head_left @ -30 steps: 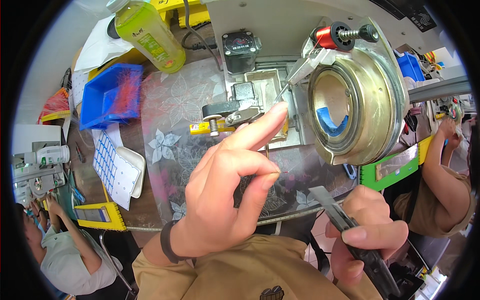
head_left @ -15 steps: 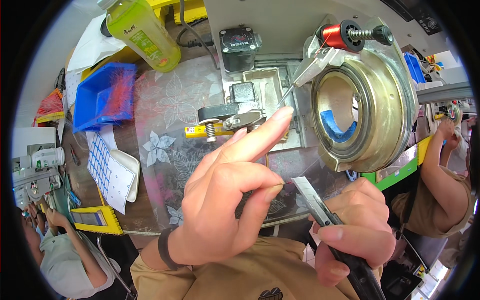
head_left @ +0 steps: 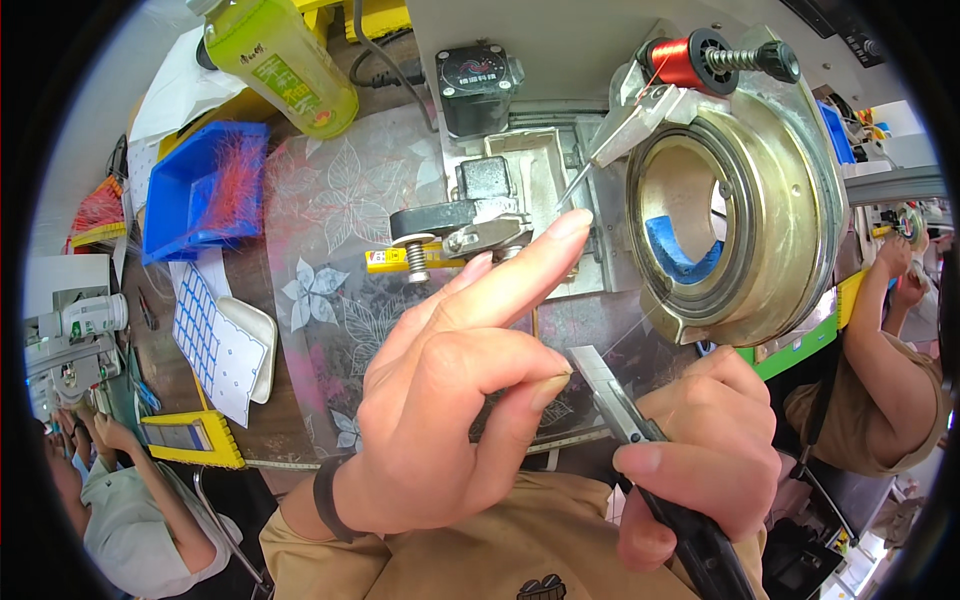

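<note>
My left hand (head_left: 430, 420) pinches thumb and index fingertip together, its other fingers reaching forward. Whatever small thing lies in the pinch is too small to make out. A black snap-off utility knife (head_left: 695, 545) is wrapped in my right hand (head_left: 715, 450). Its bare blade (head_left: 597, 373) points up and left, the tip close beside the pinched fingertips. Beyond my left hand stands a metal clamp fixture (head_left: 485, 215) with a spring. To the right is a large metal ring head (head_left: 785, 230) with a blue piece (head_left: 685, 258) inside; a spool of red wire (head_left: 680, 64) sits above it.
A blue bin (head_left: 170, 200) holds fine red strands. A green drink bottle (head_left: 285, 75), a white tray (head_left: 265, 340) and a yellow-framed piece (head_left: 195, 440) stand left. A patterned clear mat (head_left: 340, 200) covers the table. Other people sit at both sides.
The knife blade has shifted slightly left and up, nearer my left fingertips. A tiny red bit seen at the pinch earlier no longer shows. My left hand keeps its pose.
</note>
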Demonstrator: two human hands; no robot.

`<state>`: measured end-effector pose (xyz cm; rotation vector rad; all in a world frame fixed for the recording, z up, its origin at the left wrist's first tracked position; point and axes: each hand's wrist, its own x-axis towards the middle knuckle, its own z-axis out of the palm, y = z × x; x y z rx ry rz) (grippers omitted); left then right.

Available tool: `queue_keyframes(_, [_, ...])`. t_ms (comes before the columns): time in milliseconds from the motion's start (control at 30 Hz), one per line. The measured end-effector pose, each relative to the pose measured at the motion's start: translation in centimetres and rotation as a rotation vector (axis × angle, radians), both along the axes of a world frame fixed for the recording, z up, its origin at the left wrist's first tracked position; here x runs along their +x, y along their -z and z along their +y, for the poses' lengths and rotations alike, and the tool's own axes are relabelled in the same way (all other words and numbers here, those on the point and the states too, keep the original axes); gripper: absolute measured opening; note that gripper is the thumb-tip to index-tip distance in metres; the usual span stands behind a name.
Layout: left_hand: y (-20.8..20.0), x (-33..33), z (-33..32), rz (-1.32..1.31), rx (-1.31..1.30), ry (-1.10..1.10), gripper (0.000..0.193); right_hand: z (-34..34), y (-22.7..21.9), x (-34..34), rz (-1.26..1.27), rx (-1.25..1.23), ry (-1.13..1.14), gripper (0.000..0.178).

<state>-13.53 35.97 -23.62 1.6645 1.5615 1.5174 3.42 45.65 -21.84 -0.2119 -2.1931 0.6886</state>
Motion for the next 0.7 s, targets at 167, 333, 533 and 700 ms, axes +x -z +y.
queue_keyframes(167, [0.0, 0.1, -0.1, -0.002, 0.003, -0.008, 0.012, -0.3, -0.6, 0.2, -0.041, -0.006, -0.009, 0.039])
queue_keyframes(333, [0.0, 0.1, -0.1, 0.002, 0.000, -0.009, 0.012, -0.4, -0.9, 0.3, -0.073, 0.005, -0.009, 0.039])
queue_keyframes(533, [0.0, 0.0, 0.1, 0.005, 0.015, -0.004, 0.011, -0.5, -1.1, 0.0, -0.091, 0.018, -0.001, 0.043])
queue_keyframes(700, [-0.2, 0.0, 0.1, 0.023, -0.003, 0.013, 0.012, -0.5, -0.8, -0.4, -0.052, 0.035, 0.013, 0.043])
